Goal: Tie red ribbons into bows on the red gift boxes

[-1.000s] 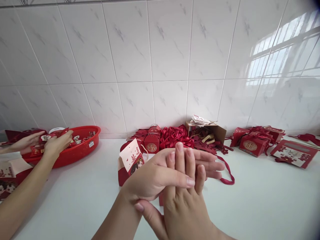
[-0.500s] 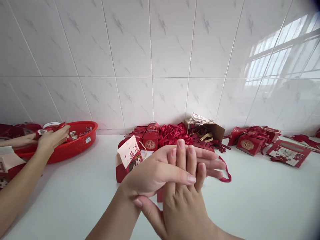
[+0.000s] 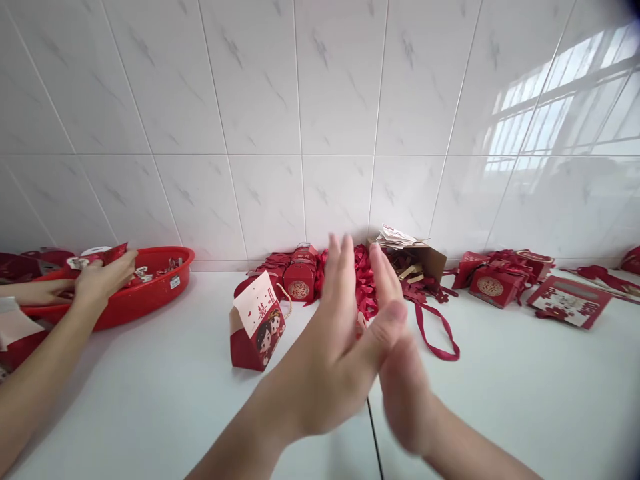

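Observation:
My left hand point(image 3: 330, 367) and my right hand point(image 3: 406, 390) are raised over the white table point(image 3: 165, 400), blurred by motion. Their palms face each other and the thumbs touch or overlap. The fingers are stretched out, pointing up and away, and I see nothing held in either hand. To the left of my hands stands a red gift box point(image 3: 257, 323) with a cream flap and a cartoon couple. Behind them lies a heap of red ribbon point(image 3: 364, 280), partly hidden. A dark red ribbon loop point(image 3: 440, 353) lies just to the right.
Against the tiled wall stand stacked red boxes point(image 3: 300, 277) and an open cardboard box point(image 3: 433, 260). More red boxes point(image 3: 495, 287) lie at right. A co-worker's hands point(image 3: 97, 280) hold a small red item over a red basin point(image 3: 170, 283) at left.
My hands have gone from lying across each other, palm over palm with fingers crossed, to upright with palms facing. The co-worker's hands have barely moved.

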`<state>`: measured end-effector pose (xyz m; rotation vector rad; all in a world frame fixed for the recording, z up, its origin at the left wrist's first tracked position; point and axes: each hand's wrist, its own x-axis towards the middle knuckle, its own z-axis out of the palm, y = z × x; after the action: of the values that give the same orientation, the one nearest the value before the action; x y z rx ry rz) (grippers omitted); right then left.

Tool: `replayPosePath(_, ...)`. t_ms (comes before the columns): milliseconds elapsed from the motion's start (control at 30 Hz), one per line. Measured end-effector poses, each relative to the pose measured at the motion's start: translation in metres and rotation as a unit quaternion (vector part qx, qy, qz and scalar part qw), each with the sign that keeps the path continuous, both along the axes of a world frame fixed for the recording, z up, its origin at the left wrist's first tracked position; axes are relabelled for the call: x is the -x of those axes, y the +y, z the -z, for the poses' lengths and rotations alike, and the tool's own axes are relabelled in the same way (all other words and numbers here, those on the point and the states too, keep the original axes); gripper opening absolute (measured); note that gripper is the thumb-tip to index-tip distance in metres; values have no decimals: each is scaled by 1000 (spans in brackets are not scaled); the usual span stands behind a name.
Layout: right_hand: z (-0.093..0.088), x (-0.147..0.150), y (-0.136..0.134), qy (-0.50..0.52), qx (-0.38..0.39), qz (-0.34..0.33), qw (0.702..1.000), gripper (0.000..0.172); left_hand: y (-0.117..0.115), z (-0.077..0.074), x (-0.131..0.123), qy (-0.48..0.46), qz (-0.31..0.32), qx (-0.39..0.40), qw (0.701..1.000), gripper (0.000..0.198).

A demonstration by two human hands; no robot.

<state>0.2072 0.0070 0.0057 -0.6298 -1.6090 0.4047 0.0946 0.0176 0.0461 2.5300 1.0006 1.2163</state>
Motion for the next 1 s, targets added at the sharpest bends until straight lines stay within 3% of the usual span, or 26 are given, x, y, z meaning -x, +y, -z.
replayPosePath(33, -7, -8, 2, 76, 71, -86, 991, 67, 1, 2, -3, 21, -28, -40, 999, 75)
replayPosePath(100, -22, -25, 5, 165, 200, -241, 935, 75, 1, 5, -13, 87, -4, -83, 993, 82)
replayPosePath(200, -35, -45, 5, 196, 277, -335, 879, 74, -1, 11, -29, 194, 9, -174, 965, 76)
replayPosePath(267, -39, -52, 3, 182, 291, -330, 880, 73, -3, 16, -35, 209, -22, -219, 953, 80)
replayPosePath(333, -40, -56, 1, 132, 299, -288, 900, 75, -5, 21, -38, 199, -48, -255, 945, 95)
replayPosePath(400, -41, -57, 0, 60, 286, -193, 937, 78, -6, 26, -39, 192, -55, -287, 937, 108)
replayPosePath(500, -41, -58, 0, -54, 207, 16, 977, 79, -5, 32, -41, 186, -68, -319, 927, 115)
replayPosePath(567, -41, -58, 0, -111, 140, 120, 976, 78, -4, 37, -44, 181, -81, -325, 925, 114)
replayPosePath(667, -40, -59, 0, -136, 89, 178, 971, 74, -2, 42, -47, 175, -90, -326, 925, 111)
replayPosePath(767, -39, -58, 0, -71, 109, 159, 979, 67, -2, 41, -47, 170, -94, -325, 926, 109)
replayPosePath(867, -40, -57, 3, 47, 185, 42, 981, 61, -2, 28, -38, 194, -46, -302, 932, 96)
replayPosePath(933, -41, -60, 9, 166, 232, -66, 956, 52, 0, 14, -27, 202, -6, -266, 943, 77)
replayPosePath(1000, -43, -67, 17, 320, 238, -144, 906, 39, 3, 0, -14, 143, -23, -230, 962, 44)
